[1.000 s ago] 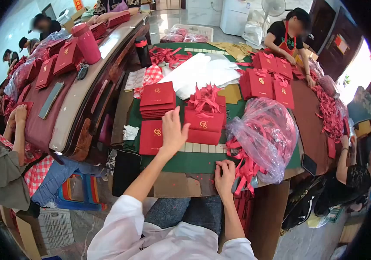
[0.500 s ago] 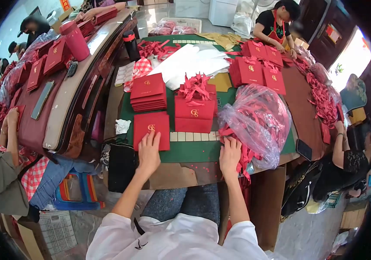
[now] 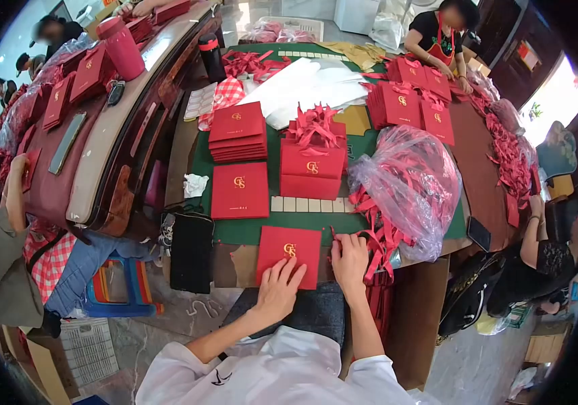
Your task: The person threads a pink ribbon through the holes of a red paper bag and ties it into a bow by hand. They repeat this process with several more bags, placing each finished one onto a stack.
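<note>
My left hand (image 3: pixel 279 289) lies with fingers spread on a flat red bag (image 3: pixel 302 241) with a gold logo, at the table's front edge. To its right, my right hand (image 3: pixel 350 260) has its fingers bent and close together beside red ribbons (image 3: pixel 387 253); what they hold, if anything, is too small to name. Another flat red bag (image 3: pixel 240 191) lies farther back on the green mat (image 3: pixel 235 231), in front of a stack of red bags (image 3: pixel 237 131). Red bags with ribbon handles (image 3: pixel 312 165) stand at the middle. A clear plastic bag of ribbons (image 3: pixel 414 192) rests on the right.
A black pouch (image 3: pixel 192 251) lies at the front left and a phone (image 3: pixel 479 233) at the right edge. White sheets (image 3: pixel 309 88) and a black bottle (image 3: pixel 212 57) are farther back. A co-worker (image 3: pixel 439 40) stands at the back right; others sit at both sides.
My left hand has moved toward me and right, bringing one red bag from the flat pile to the front edge. My right hand stays near the ribbons.
</note>
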`<state>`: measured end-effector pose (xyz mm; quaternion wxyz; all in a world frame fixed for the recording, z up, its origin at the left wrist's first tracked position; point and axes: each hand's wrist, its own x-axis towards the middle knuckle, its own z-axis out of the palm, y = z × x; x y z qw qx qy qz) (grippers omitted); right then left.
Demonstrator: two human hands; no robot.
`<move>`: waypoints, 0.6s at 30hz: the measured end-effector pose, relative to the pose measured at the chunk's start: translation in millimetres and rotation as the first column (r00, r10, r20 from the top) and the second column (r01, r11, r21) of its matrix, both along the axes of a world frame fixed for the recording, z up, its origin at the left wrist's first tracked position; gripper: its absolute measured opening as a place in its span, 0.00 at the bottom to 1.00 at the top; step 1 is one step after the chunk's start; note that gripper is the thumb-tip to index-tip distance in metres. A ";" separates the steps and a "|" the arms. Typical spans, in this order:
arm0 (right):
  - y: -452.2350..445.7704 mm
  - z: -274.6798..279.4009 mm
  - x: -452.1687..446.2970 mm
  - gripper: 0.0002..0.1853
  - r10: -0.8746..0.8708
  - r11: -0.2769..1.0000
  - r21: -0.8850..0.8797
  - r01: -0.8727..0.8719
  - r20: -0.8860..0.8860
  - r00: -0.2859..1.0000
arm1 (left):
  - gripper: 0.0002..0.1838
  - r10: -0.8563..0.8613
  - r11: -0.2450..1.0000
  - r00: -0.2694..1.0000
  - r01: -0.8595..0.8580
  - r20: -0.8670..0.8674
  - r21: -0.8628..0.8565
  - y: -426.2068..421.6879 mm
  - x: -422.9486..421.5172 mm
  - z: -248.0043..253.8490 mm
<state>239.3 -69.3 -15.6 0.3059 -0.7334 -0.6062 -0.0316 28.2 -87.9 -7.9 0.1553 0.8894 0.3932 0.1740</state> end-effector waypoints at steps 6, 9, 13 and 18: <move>8.2 9.1 -6.7 0.08 -0.002 0.996 0.088 0.009 -0.086 0.996 | 0.30 0.049 0.999 0.979 -0.050 0.200 0.002 51.8 5.1 6.8; 17.4 4.5 -9.3 0.07 0.019 0.997 0.072 -0.015 -0.052 0.998 | 0.29 0.085 0.995 0.983 -0.092 0.162 0.039 79.2 12.0 0.3; 20.8 -4.9 -10.5 0.06 0.029 0.999 0.027 -0.027 -0.063 0.998 | 0.28 0.037 0.999 0.993 -0.041 0.115 0.035 93.1 19.2 -5.8; 18.1 6.8 -14.8 0.04 0.037 0.997 0.069 -0.027 -0.148 0.988 | 0.27 0.036 0.999 0.991 -0.035 0.126 -0.004 95.7 20.9 -0.5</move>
